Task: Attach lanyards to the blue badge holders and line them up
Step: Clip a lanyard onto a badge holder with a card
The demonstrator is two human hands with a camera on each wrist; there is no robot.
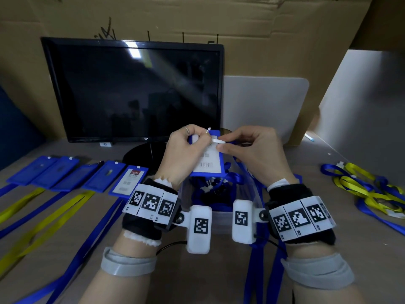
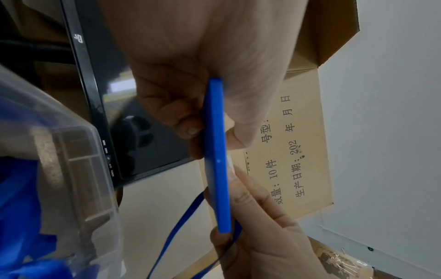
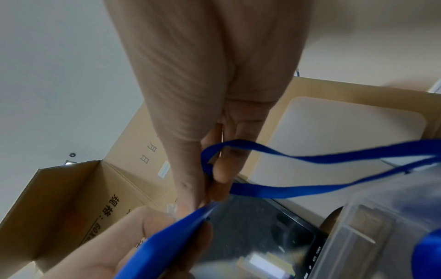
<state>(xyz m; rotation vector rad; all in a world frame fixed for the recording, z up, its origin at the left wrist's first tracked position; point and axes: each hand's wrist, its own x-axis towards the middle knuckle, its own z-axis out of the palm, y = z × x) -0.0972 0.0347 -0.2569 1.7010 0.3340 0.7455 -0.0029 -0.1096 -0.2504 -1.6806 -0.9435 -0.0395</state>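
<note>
A blue badge holder (image 1: 208,161) with a white card inside is held up above a clear plastic box (image 1: 219,207). My left hand (image 1: 188,148) grips the holder by its upper left edge; in the left wrist view the holder (image 2: 218,154) appears edge-on between thumb and fingers. My right hand (image 1: 243,148) pinches the white clip (image 1: 218,141) of a blue lanyard (image 3: 310,158) at the holder's top slot. The strap hangs down to the right. Several finished badge holders (image 1: 72,176) lie in a row at the left, blue and yellow lanyards trailing toward me.
A dark monitor (image 1: 135,91) stands behind the hands on the brown table. A heap of blue and yellow lanyards (image 1: 368,189) lies at the right. The clear box holds more blue lanyards. Cardboard walls (image 1: 197,18) and a white panel (image 1: 263,106) close the back.
</note>
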